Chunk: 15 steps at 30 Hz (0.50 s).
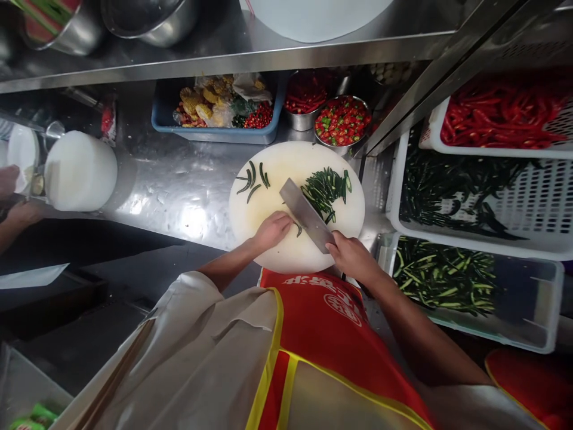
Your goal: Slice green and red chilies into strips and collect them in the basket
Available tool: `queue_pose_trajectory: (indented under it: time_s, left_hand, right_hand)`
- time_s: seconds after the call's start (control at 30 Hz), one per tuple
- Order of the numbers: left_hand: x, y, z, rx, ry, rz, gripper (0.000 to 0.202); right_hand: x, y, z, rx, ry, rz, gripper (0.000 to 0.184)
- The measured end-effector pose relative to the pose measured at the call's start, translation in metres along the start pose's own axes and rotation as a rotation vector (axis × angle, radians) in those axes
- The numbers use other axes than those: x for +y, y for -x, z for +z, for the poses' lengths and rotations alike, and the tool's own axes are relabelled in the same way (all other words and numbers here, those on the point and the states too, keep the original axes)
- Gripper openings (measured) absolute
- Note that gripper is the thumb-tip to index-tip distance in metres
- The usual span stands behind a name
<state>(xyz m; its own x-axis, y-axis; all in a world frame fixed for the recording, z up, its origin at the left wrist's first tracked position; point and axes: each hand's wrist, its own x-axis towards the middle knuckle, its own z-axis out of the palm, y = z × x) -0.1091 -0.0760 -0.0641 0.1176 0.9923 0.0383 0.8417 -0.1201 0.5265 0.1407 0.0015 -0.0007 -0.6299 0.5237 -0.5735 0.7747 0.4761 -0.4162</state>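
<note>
Right hand grips cleaver, left hand chilli

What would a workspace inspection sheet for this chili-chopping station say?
Surface: steel counter; round white cutting board on it.
Job's things: cleaver, blade on the board; green chili beside the blade; sliced chili pile behind.
Clutter: blue tray of mixed food; bowl of chopped chilies; white tub.
Grippers: left hand holds the chili down; right hand grips the cleaver.
Cables: nothing seen.
Surroundings: red chilies and green chilies stocked at right; another person's hand at left.
</note>
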Motion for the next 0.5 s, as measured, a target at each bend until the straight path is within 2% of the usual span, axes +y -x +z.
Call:
queue_pose_trajectory:
  time_s: [0.13,0.23,0.3,0.37,0.5]
  left_hand:
    - [-0.028,-0.036,-0.031,0.184,-0.081,-0.352,0.017]
    - [-0.049,-0.066,-0.048,0.133,-0.201,-0.590,0.015]
    - [-0.056,-0.080,-0.053,0.054,-0.258,-0.673,0.014]
    - [-0.057,-0.087,-0.054,0.003,-0.286,-0.699,0.013]
    - [-0.055,-0.083,-0.055,-0.045,-0.314,-0.752,0.014]
  right_hand:
    - [0.021,0.027,0.003,-0.033,-0.073,0.045,0.024]
    - [0.029,0.049,0.009,-0.112,-0.026,-0.055,0.023]
    - [0.028,0.057,0.013,-0.159,-0.004,-0.118,0.023]
    - [0.025,0.058,0.017,-0.180,-0.007,-0.130,0.024]
    - [0.018,0.049,0.017,-0.115,-0.041,0.011,0.021]
